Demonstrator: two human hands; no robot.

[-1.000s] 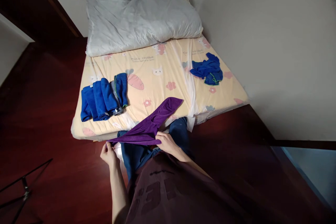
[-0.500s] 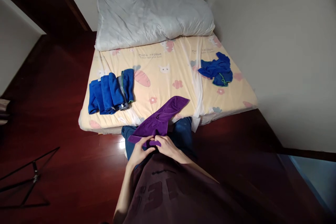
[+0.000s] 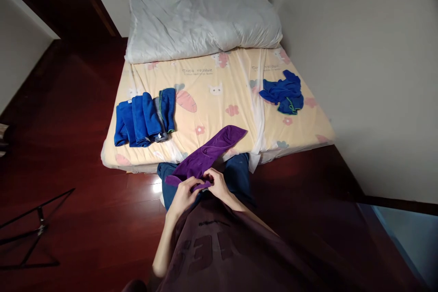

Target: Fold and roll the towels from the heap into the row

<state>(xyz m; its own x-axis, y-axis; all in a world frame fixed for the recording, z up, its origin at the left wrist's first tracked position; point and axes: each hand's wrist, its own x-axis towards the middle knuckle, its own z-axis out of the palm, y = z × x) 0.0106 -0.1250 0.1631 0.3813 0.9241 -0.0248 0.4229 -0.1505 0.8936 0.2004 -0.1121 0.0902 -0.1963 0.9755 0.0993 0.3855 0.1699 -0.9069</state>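
Observation:
A purple towel (image 3: 214, 148) stretches from my lap up over the front edge of the bed, its far end narrowing to a point. My left hand (image 3: 186, 191) pinches its near edge with bent fingers. Close beside it, my right hand (image 3: 216, 181) also has its fingers closed on the purple cloth. Part of the cloth between and under the hands is hidden. To the left on the bed lie several folded blue towels (image 3: 137, 118) in an overlapping row, with a grey one (image 3: 159, 121) among them. A crumpled blue towel (image 3: 284, 91) with green edging lies on the right.
The bed (image 3: 219, 109) has a yellow sheet printed with rabbits and carrots. A pale quilt (image 3: 201, 18) is heaped at the headboard. On the left floor stands a black tripod leg base (image 3: 40, 226). A white wall (image 3: 359, 68) runs along the right.
Both hands have shifted on the near edge of the purple towel. My right hand has risen slightly, and the near part of the cloth lies differently. The blue towels have stayed put.

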